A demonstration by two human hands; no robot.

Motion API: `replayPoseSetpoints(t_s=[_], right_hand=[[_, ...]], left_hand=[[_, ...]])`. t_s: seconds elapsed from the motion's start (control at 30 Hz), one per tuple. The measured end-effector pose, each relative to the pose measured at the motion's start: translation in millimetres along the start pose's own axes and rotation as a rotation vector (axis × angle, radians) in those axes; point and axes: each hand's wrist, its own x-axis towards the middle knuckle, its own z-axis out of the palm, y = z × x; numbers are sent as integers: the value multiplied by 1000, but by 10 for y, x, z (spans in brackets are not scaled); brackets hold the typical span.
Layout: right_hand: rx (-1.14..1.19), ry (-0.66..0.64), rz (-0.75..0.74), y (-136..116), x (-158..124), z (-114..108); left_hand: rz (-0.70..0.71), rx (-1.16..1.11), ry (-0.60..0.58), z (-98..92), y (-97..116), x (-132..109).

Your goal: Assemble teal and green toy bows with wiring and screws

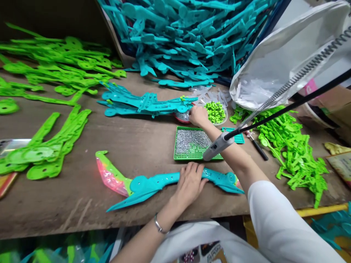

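A long, curved teal plastic toy body [161,180] lies along the front of the table, with a green and clear-pink blade [113,173] at its left end. My left hand [190,179] is closed over the middle of it. Farther back, my right hand [198,116] reaches to a small red-rimmed bowl [182,117] of small pale parts. Its fingers are drawn together, their tips partly hidden, and what they hold cannot be made out. Between the hands sits a green perforated tray [181,157] with many small silvery screws.
A powered screwdriver [219,146] hangs from a coiled spring above the tray. Small green caps fill a bowl [226,118]. Stacked teal pieces [148,103] lie behind, green parts [293,146] at right and green pieces [49,151] at left. A black-handled tool [259,146] lies nearby.
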Motion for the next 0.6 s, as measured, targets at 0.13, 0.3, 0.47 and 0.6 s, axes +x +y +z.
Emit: replayPoseSetpoints(t_s=[0.13,0.3,0.47,0.6], right_hand=[[267,43,-50,241,-287,-112],[554,153,61,796,-1135,-214],[459,158,90,1000,-2266,-348],[671,111,230,830,-2844,-328]], left_hand=[[14,-28,18,-14,-10,5],[11,-1,-3,-47,11,22],[41,-27,16,-21,-23,34],[64,-50,54,16,-55,26]])
